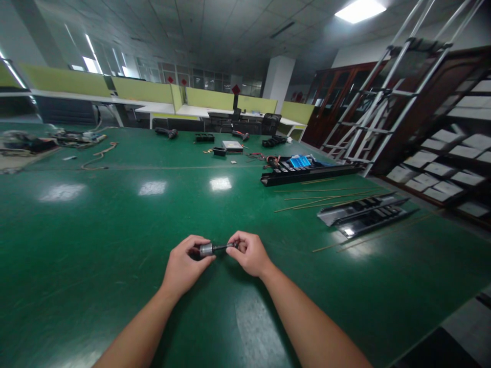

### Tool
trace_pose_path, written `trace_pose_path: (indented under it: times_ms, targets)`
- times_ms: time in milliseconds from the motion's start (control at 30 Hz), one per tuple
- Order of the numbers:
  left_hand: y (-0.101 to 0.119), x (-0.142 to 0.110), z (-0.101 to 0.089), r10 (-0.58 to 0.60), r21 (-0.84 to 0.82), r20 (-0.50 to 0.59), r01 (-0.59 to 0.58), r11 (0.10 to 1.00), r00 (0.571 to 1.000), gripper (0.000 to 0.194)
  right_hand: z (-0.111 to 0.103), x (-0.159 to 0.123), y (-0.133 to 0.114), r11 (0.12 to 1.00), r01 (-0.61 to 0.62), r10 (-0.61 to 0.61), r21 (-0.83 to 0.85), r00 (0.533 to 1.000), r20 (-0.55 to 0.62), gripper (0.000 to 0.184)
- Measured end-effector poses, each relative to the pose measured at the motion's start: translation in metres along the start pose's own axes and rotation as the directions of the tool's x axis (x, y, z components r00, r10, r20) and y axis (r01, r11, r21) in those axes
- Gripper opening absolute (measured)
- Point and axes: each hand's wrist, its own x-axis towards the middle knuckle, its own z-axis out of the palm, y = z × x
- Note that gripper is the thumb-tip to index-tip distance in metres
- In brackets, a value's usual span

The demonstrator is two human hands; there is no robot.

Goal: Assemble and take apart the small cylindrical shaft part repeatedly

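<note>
At the lower centre of the frame, a short silver cylindrical metal part (pixel 206 249) with a thin dark rod (pixel 220 248) at its right end sits between 2 hands, over a glossy green tabletop (pixel 153 225). The left hand (pixel 184 263) has thumb and fingers curled around the cylindrical part; the right hand (pixel 249 254) has its fingers nearly closed, pinching the rod's far end, though the tip is hidden. With so small a pinch, the rod could turn or slip free; pulling off-line could bend it. If dropped, the rounded part could probably roll on the smooth tabletop, perhaps towards the thin yellowish rods (pixel 322 201) at right.
</note>
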Motion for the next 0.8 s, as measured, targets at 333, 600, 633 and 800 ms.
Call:
trace_pose_path:
  times_ms: [333, 600, 633, 800]
  targets:
    - [-0.0014, -0.0002, 0.0002, -0.005, 0.004, 0.008, 0.005, 1.0, 1.0, 0.025, -0.0005, 0.0005, 0.0002, 1.0, 0.015, -0.015, 0.001, 1.0, -0.005, 0.013]
    - [-0.0002, 0.0003, -0.0004, 0.015, 0.012, 0.0, -0.015, 1.0, 1.0, 0.025, 0.0, 0.0005, -0.0021, 1.0, 0.009, -0.009, 0.021, 1.0, -0.004, 0.013]
    - [-0.0002, 0.0003, -0.0001, 0.018, 0.013, 0.0, -0.018, 1.0, 1.0, 0.025, 0.0002, 0.0006, -0.0021, 1.0, 0.007, -0.007, 0.027, 1.0, -0.003, 0.013]
    - [-0.0008, -0.0003, 0.0008, 0.027, 0.02, -0.008, -0.026, 0.999, 1.0, 0.023, 0.0, 0.0004, -0.0031, 1.0, 0.001, -0.001, 0.031, 1.0, 0.0, 0.013]
